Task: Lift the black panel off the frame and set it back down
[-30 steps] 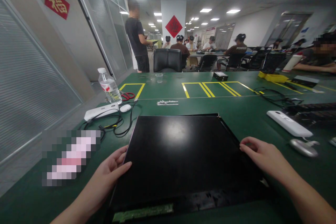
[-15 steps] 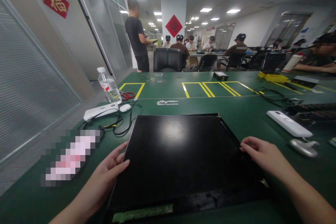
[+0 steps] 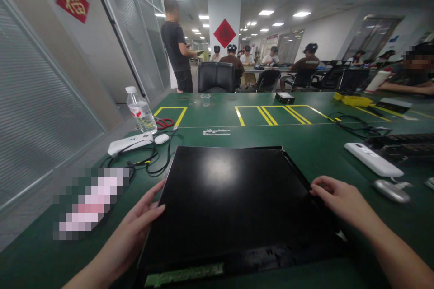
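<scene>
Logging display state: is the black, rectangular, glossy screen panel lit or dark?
Dark: no image shows on the screen panel, only a pale patch, apparently reflected light. Whether it has power, cannot tell.

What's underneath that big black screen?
A black frame peeks out at the right edge of the black screen, with green table around it. The screen hides everything else underneath, so I can't tell.
</scene>
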The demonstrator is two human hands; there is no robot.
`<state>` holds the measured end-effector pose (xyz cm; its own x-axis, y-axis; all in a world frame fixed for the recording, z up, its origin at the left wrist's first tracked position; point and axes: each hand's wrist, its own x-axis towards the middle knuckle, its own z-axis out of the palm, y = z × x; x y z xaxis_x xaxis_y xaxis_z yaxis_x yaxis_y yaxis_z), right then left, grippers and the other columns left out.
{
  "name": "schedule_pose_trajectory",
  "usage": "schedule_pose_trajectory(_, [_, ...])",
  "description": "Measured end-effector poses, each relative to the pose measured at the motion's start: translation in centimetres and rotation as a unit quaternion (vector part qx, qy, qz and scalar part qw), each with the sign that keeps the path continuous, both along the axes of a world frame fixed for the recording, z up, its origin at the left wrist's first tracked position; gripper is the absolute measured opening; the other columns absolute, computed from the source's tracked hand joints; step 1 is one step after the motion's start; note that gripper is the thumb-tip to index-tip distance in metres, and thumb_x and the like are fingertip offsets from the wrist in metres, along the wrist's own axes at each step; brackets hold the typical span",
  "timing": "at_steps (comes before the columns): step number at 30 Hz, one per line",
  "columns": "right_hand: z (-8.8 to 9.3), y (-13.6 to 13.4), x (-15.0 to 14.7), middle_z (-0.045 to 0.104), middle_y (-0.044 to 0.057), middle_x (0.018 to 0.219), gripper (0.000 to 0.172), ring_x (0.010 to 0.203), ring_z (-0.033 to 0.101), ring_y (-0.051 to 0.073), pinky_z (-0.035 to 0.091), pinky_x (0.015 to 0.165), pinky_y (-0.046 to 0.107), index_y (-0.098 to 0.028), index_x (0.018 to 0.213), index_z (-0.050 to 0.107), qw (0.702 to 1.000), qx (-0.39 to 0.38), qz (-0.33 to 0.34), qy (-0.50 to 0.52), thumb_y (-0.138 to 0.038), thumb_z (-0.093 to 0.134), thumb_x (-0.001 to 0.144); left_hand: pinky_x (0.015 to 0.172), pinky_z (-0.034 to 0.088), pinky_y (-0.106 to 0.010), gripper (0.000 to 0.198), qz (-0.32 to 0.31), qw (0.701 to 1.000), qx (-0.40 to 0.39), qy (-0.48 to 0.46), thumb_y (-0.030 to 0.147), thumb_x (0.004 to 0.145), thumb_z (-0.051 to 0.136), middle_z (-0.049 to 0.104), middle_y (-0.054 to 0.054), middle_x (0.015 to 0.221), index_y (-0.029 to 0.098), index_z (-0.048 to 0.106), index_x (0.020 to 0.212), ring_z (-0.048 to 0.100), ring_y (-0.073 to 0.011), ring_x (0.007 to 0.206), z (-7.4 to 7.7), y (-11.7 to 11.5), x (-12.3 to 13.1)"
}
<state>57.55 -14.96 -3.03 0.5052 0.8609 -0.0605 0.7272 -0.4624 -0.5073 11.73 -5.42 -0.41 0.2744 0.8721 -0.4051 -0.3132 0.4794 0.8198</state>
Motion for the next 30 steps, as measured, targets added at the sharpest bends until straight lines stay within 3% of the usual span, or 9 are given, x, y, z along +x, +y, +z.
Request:
schedule_pose_trajectory(7, [0.0, 0.0, -0.1, 0.075, 0.003, 0.075, 0.033, 0.062, 0.065, 0.022, 0.043, 0.059, 0.034, -0.026, 0.081, 0.068, 1.0, 0.01, 0.004, -0.006, -0.052, 0.049, 0.078, 0.094, 0.055, -0.048, 0.099, -0.01, 1.0, 0.002, 0.009, 0.023, 0.067, 0.086, 0.077, -0.008, 0.119, 0.034, 0.034, 0.151, 0.07, -0.0358, 0.107, -1.2, 0.7, -0.5])
schedule_pose_trajectory(13, [0.0, 0.1, -0.2, 0.075, 0.003, 0.075, 0.033, 0.061, 0.064, 0.022, 0.042, 0.059, 0.034, -0.026, 0.081, 0.068, 1.0, 0.009, 0.004, -0.011, -0.052, 0.049, 0.078, 0.09, 0.057, -0.046, 0.1, -0.01, 1.0, 0.004, 0.014, 0.021, 0.066, 0.088, 0.078, -0.009, 0.114, 0.029, 0.035, 0.15, 0.069, -0.0353, 0.109, -1.2, 0.7, -0.4])
schedule_pose_trajectory(17, [-0.1, 0.1, -0.2, 0.075, 0.002, 0.075, 0.032, 0.062, 0.065, 0.021, 0.042, 0.059, 0.034, -0.026, 0.081, 0.068, 1.0, 0.012, 0.004, -0.008, -0.052, 0.049, 0.078, 0.092, 0.057, -0.043, 0.097, -0.006, 1.0, 0.007, 0.016, 0.023, 0.06, 0.091, 0.078, -0.011, 0.116, 0.023, 0.044, 0.144, 0.067, -0.036, 0.113, -0.9, 0.7, 0.0])
schedule_pose_trajectory(24, [-0.1, 0.0, -0.2, 0.073, 0.002, 0.07, 0.033, 0.058, 0.063, 0.021, 0.042, 0.057, 0.032, -0.026, 0.08, 0.069, 1.0, 0.023, 0.011, -0.014, -0.052, 0.05, 0.078, 0.105, 0.046, -0.044, 0.072, -0.035, 0.994, 0.077, 0.063, 0.034, 0.075, 0.08, 0.069, -0.006, 0.133, 0.029, 0.051, 0.14, 0.057, -0.0327, 0.127, -1.9, 1.0, -0.6])
schedule_pose_trajectory(27, [0.0, 0.1, -0.3, 0.072, 0.002, 0.068, 0.033, 0.057, 0.063, 0.021, 0.041, 0.055, 0.032, -0.026, 0.078, 0.069, 1.0, 0.024, 0.012, -0.016, -0.052, 0.05, 0.077, 0.113, 0.036, -0.047, 0.058, -0.046, 0.963, 0.188, 0.186, 0.043, 0.078, 0.075, 0.061, -0.005, 0.142, 0.03, 0.06, 0.133, 0.05, -0.0331, 0.134, -2.2, 1.5, -1.6])
schedule_pose_trajectory(30, [0.1, 0.1, -0.4, 0.073, 0.003, 0.069, 0.033, 0.058, 0.063, 0.021, 0.042, 0.056, 0.033, -0.026, 0.078, 0.069, 1.0, 0.02, 0.01, -0.013, -0.052, 0.05, 0.076, 0.115, 0.029, -0.052, 0.052, -0.051, 0.892, 0.31, 0.326, 0.05, 0.079, 0.07, 0.053, -0.006, 0.149, 0.03, 0.066, 0.127, 0.042, -0.0352, 0.139, -2.5, 2.2, -2.5])
